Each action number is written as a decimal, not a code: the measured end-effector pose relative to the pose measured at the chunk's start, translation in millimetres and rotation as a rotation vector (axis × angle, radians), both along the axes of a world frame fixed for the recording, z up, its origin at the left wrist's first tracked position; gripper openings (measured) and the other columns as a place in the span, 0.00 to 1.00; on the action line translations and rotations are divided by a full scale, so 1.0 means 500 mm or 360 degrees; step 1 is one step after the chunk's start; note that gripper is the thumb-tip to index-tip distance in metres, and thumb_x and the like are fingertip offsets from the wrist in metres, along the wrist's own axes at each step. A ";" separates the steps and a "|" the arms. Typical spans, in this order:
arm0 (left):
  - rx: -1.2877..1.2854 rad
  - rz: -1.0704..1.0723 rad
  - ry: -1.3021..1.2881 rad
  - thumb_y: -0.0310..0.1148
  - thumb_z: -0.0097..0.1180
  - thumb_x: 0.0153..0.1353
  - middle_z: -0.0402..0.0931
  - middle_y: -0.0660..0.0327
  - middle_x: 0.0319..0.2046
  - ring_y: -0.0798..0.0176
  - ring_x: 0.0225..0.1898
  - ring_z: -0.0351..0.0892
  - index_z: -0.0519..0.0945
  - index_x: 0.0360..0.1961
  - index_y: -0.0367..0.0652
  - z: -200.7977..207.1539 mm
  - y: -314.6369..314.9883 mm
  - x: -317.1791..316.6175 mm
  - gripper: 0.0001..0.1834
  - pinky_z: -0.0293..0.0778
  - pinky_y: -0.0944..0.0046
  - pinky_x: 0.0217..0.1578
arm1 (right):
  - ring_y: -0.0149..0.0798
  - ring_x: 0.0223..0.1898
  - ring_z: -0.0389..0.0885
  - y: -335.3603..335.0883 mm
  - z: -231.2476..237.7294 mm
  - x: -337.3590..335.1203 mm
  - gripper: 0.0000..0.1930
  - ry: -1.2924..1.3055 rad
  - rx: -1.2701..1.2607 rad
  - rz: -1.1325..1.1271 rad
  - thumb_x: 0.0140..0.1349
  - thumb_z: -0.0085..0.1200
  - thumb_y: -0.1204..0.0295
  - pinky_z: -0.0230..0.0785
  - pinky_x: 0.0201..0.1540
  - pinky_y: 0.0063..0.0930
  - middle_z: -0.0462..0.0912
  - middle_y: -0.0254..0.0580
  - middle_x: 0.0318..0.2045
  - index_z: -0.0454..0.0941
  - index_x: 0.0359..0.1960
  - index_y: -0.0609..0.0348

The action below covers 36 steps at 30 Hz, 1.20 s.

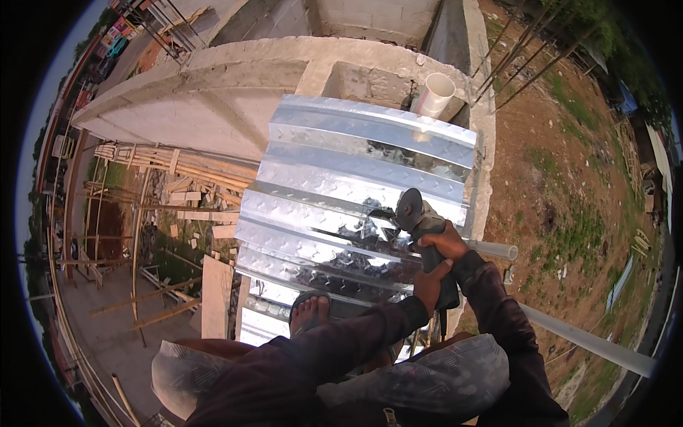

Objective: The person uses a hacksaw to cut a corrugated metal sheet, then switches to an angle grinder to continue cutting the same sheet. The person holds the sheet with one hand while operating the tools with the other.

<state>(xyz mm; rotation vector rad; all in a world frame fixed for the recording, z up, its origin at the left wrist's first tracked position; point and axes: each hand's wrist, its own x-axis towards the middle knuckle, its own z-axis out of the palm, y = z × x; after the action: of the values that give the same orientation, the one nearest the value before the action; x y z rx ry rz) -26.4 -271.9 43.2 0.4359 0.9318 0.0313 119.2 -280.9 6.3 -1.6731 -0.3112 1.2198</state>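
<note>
Both my hands are closed around an angle grinder (pixel 428 226) with a dark round disc (pixel 409 208). My right hand (pixel 448 242) grips it forward, close behind the disc. Farther back, my left hand (pixel 430 286) wraps the body near its rear end, where a dark cord hangs down. The grinder is held over the right part of a shiny ribbed metal sheet (pixel 306 171). Whether the disc touches the metal, I cannot tell. My sandalled foot (pixel 311 313) stands on the sheet's near part.
Concrete wall tops (pixel 284 53) run beyond the sheet. An upright white pipe (pixel 435 89) rises at its far right corner. Pale pipes (pixel 583 340) stick out to the right, above dirt ground. Down to the left are bamboo poles (pixel 206 181), boards (pixel 216 295) and a lower floor.
</note>
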 end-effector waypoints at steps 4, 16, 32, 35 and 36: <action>0.0034 -0.0068 -0.0033 0.46 0.65 0.62 0.81 0.64 0.34 0.67 0.30 0.82 0.82 0.46 0.42 -0.005 0.000 0.000 0.20 0.79 0.62 0.31 | 0.32 0.31 0.81 -0.001 -0.007 0.003 0.15 -0.0028 -0.0014 0.0016 0.45 0.68 0.74 0.76 0.37 0.29 0.85 0.36 0.31 0.84 0.37 0.65; 0.0002 -0.0037 0.0025 0.46 0.66 0.61 0.81 0.64 0.34 0.66 0.31 0.82 0.82 0.46 0.41 -0.016 0.000 0.011 0.20 0.79 0.62 0.33 | 0.33 0.31 0.83 0.010 -0.011 0.014 0.14 0.0110 -0.0085 0.0067 0.47 0.68 0.73 0.76 0.37 0.29 0.86 0.38 0.31 0.85 0.36 0.65; 0.0743 -0.0644 0.0085 0.45 0.70 0.57 0.80 0.54 0.45 0.61 0.45 0.82 0.75 0.54 0.34 0.009 -0.018 -0.045 0.32 0.78 0.59 0.45 | 0.39 0.44 0.81 -0.065 0.095 -0.070 0.33 0.0065 0.0227 -0.0594 0.51 0.65 0.77 0.79 0.45 0.34 0.79 0.47 0.46 0.64 0.59 0.66; 0.0681 -0.1061 0.0036 0.44 0.74 0.53 0.77 0.51 0.52 0.57 0.53 0.78 0.69 0.61 0.34 0.043 0.059 -0.087 0.40 0.75 0.56 0.54 | 0.40 0.44 0.81 -0.084 0.096 -0.138 0.35 0.0024 0.0235 -0.0957 0.51 0.66 0.76 0.78 0.47 0.33 0.78 0.47 0.46 0.62 0.60 0.66; 0.0692 -0.1135 -0.0036 0.46 0.75 0.52 0.76 0.49 0.52 0.57 0.53 0.79 0.67 0.60 0.33 0.013 0.068 -0.114 0.43 0.75 0.56 0.54 | 0.40 0.44 0.81 -0.084 0.087 -0.167 0.35 0.0076 0.0193 -0.1046 0.51 0.66 0.76 0.78 0.47 0.33 0.78 0.47 0.46 0.62 0.60 0.66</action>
<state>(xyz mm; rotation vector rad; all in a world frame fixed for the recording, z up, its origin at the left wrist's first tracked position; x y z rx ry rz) -83.2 -238.1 49.6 1.1499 0.7015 -0.4162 35.5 -323.0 49.9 -1.4673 0.1874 0.7265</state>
